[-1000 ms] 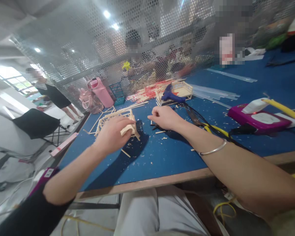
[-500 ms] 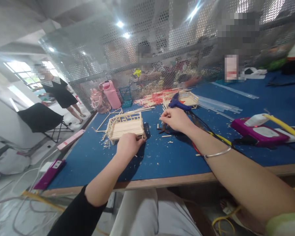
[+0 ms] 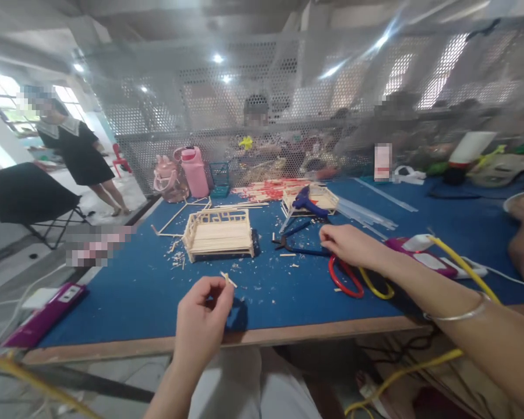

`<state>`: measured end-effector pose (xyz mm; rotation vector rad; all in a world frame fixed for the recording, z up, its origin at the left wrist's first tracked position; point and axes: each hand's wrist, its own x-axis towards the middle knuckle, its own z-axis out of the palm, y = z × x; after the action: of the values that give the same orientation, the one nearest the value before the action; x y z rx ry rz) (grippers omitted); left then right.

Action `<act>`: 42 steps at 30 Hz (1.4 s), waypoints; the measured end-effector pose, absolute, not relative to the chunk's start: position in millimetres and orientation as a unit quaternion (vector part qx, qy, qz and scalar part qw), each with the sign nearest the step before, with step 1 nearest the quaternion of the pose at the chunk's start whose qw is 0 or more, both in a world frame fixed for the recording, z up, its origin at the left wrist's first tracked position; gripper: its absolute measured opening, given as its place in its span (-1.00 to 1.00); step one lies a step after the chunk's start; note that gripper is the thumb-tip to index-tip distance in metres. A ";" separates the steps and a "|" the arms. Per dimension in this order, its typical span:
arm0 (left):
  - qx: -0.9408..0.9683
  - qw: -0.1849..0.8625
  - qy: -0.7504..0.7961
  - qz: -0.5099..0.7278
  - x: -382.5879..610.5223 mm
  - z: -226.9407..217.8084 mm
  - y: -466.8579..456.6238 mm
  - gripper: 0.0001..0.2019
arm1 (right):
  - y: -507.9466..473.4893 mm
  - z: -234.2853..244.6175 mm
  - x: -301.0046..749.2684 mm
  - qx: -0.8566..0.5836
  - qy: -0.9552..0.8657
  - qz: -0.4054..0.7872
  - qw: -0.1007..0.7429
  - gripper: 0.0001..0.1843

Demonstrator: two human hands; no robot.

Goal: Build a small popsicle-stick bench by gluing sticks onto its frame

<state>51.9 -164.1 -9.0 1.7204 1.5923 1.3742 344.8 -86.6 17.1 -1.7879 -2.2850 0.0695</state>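
My left hand (image 3: pixel 203 323) hovers above the near table edge, thumb and fingers pinched on a short wooden stick piece (image 3: pixel 228 280). Beyond it, a small model bed made of wooden sticks (image 3: pixel 218 235) stands on the blue table (image 3: pixel 135 291). My right hand (image 3: pixel 347 244) rests on the table to the right, fingers curled over the blue handles of a pair of pliers (image 3: pixel 299 247); I cannot make out whether it grips them. Red and yellow handled tools (image 3: pixel 353 282) lie just below that hand.
A blue glue gun (image 3: pixel 308 203) lies on a second stick frame at the back, by loose sticks (image 3: pixel 262 189). Pink bottles (image 3: pixel 194 171) stand before a perforated screen. A magenta box (image 3: pixel 423 256) and yellow cable (image 3: pixel 463 265) lie right. A person in black stands far left; others sit behind the screen.
My left hand left the stick bed and drew back to the table edge, pinching a stick piece. My right hand slid right and nearer to me. The view turned, and the bed now stands free.
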 end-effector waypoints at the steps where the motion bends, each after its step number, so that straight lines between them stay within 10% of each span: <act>1: 0.609 0.229 0.570 0.502 52.4 -14.8 -164.0 -0.78 | -91.1 17.8 349.4 -0.623 -0.774 0.019 0.113 -0.87; 9: 0.562 0.310 0.532 0.552 49.4 -27.8 -156.5 -0.59 | -115.5 25.9 345.3 -0.671 -0.738 0.002 0.074 -0.54; 20: 0.523 0.407 0.502 0.557 49.7 -28.4 -163.0 -0.68 | -112.1 10.3 336.3 -0.710 -0.703 0.030 -0.001 -0.83; 42: 0.477 0.422 0.485 0.599 47.8 -22.1 -161.7 -0.61 | -110.1 4.4 311.2 -0.638 -0.769 -0.043 0.022 -0.61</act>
<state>47.8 -161.7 -22.1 1.1934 1.2142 1.5011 311.2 -110.1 4.4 -1.9763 -2.3812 -0.1343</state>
